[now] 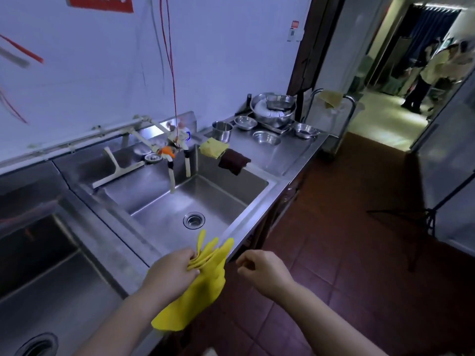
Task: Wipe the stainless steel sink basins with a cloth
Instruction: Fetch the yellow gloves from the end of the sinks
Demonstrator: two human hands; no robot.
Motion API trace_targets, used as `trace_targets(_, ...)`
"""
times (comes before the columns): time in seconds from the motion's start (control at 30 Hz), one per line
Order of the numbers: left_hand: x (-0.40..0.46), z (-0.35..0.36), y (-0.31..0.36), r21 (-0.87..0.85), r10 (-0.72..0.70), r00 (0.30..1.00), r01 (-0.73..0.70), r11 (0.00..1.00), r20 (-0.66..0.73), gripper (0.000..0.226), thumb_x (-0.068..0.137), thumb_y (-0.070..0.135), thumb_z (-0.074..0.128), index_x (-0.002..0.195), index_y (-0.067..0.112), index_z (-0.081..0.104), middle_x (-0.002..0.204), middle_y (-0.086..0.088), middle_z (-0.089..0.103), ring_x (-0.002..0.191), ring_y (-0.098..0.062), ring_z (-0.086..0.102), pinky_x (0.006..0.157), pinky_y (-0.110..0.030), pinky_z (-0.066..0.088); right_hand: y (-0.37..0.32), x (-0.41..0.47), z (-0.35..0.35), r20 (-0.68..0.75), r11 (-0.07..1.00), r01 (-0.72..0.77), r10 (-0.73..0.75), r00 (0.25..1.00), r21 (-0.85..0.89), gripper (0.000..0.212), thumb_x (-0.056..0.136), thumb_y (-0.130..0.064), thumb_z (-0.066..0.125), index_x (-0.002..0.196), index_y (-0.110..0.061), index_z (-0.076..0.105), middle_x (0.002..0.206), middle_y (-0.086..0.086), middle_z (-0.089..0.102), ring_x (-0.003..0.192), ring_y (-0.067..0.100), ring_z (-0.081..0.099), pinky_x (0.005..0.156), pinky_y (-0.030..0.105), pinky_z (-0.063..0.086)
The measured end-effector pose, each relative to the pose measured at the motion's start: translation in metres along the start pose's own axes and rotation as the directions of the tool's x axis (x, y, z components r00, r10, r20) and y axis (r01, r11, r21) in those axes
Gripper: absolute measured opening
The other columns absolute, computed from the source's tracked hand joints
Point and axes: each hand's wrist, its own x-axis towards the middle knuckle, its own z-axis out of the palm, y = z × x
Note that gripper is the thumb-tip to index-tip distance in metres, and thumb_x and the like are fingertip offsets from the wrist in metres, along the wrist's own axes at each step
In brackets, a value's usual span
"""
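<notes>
The yellow cloth (205, 276) is bunched into soft folds, its upper corners fanning out above the front rim of the right sink basin (205, 194) and its longer end hanging down past the desk (285, 152) edge. The left hand (171, 272) pinches the gathered folds between thumb and curled fingers. The right hand (262, 268) hovers just beside the cloth over the red tiled floor (334, 227), fingers loosely curled, holding nothing. The right basin is bare steel with a round drain (194, 220) near its front, and two taps (180, 160) hang over its back edge. A second basin (51, 291) lies to the left, parted by a steel ridge. On the right rim a pale yellow rag (213, 148) and a dark rag (234, 160) drape over the edge. Farther along the desk stand a steel pot (222, 131), several small steel bowls (266, 137) and a large basin (273, 109) stacked with more dishes.
</notes>
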Motion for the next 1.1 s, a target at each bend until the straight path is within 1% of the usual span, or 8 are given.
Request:
trace_targets(0.27,0.151,0.008,0.014,-0.11,0.015,1.0,-0.014,0.994,0.009,0.016,0.08,0.033,0.062,0.092,0.029,0.052,0.087,0.008,0.06,0.084,-0.018,0.057,0.065,-0.029,0.04,0.038,0.137,-0.04,0.028,0.998,0.038,-0.036,0.999,-0.057,0.032,0.079,-0.029,0.062,0.111,-0.032,0.063,0.101,-0.015,0.062,0.085,0.001,0.057,0.069,0.016,0.039)
trace_targets(0.47,0.248,-0.017,0.012,-0.203,0.05,0.998,-0.044,0.978,0.023,0.023,0.079,0.026,0.061,0.069,0.033,0.041,0.071,0.009,0.053,0.073,-0.013,0.053,0.056,-0.025,0.035,0.037,0.248,-0.075,-0.005,0.944,0.249,-0.256,0.967,-0.217,0.068,0.074,-0.025,0.066,0.138,-0.025,0.044,0.131,-0.004,0.046,0.117,0.017,0.045,0.093,0.028,0.04)
trace_targets(0.63,0.289,-0.038,-0.004,-0.131,0.093,0.995,-0.088,0.987,0.032,0.007,0.076,0.02,0.051,0.079,0.025,0.046,0.077,0.009,0.054,0.082,-0.016,0.054,0.06,-0.031,0.034,0.015,0.318,-0.078,0.085,0.829,0.389,-0.389,0.917,-0.401,0.084,0.074,-0.033,0.067,0.145,-0.04,0.023,0.149,-0.003,0.026,0.133,0.023,0.024,0.103,0.039,0.027)
trace_targets(0.7,0.299,-0.044,-0.013,-0.096,0.116,0.992,-0.11,0.989,0.051,0.008,0.076,0.02,0.049,0.083,0.022,0.046,0.081,0.006,0.055,0.084,-0.017,0.054,0.056,-0.031,0.029,0.004,0.343,-0.075,0.138,0.784,0.453,-0.439,0.888,-0.424,0.082,0.073,-0.038,0.069,0.143,-0.041,0.027,0.152,0.001,0.022,0.136,0.025,0.019,0.105,0.045,0.027)
trace_targets(0.77,0.306,-0.051,-0.024,-0.091,0.113,0.993,-0.109,0.99,0.045,0.011,0.077,0.023,0.05,0.087,0.022,0.048,0.087,0.004,0.058,0.084,-0.015,0.054,0.053,-0.025,0.028,-0.008,0.368,-0.073,0.201,0.747,0.512,-0.474,0.857,-0.423,0.066,0.072,-0.043,0.07,0.133,-0.038,0.044,0.153,0.002,0.024,0.139,0.023,0.017,0.107,0.047,0.024)
trace_targets(0.9,0.316,-0.068,-0.048,-0.158,0.034,0.999,-0.034,0.987,-0.001,0.012,0.079,0.034,0.056,0.085,0.035,0.046,0.074,0.014,0.055,0.076,-0.007,0.052,0.058,-0.027,0.035,-0.029,0.409,-0.078,0.28,0.701,0.621,-0.554,0.784,-0.351,0.033,0.075,-0.043,0.068,0.103,-0.025,0.063,0.133,-0.005,0.049,0.134,0.014,0.03,0.105,0.036,0.026)
trace_targets(1.0,0.326,-0.085,-0.062,-0.2,-0.076,0.995,0.061,0.978,-0.065,0.016,0.082,0.038,0.059,0.082,0.041,0.044,0.078,0.012,0.059,0.075,-0.007,0.055,0.065,-0.031,0.046,-0.052,0.435,-0.09,0.266,0.717,0.644,-0.587,0.764,-0.268,0.019,0.077,-0.032,0.069,0.086,-0.018,0.061,0.087,-0.005,0.06,0.094,0.017,0.056,0.094,0.032,0.036)
trace_targets(1.1,0.34,-0.106,-0.073,-0.139,-0.128,0.983,0.11,0.984,-0.13,0.019,0.081,0.037,0.063,0.085,0.039,0.044,0.079,0.011,0.06,0.075,-0.009,0.056,0.06,-0.029,0.043,-0.074,0.459,-0.105,0.275,0.673,0.678,-0.62,0.735,-0.294,0.018,0.082,-0.032,0.066,0.086,-0.016,0.058,0.073,-0.001,0.06,0.074,0.021,0.057,0.073,0.009,0.028)
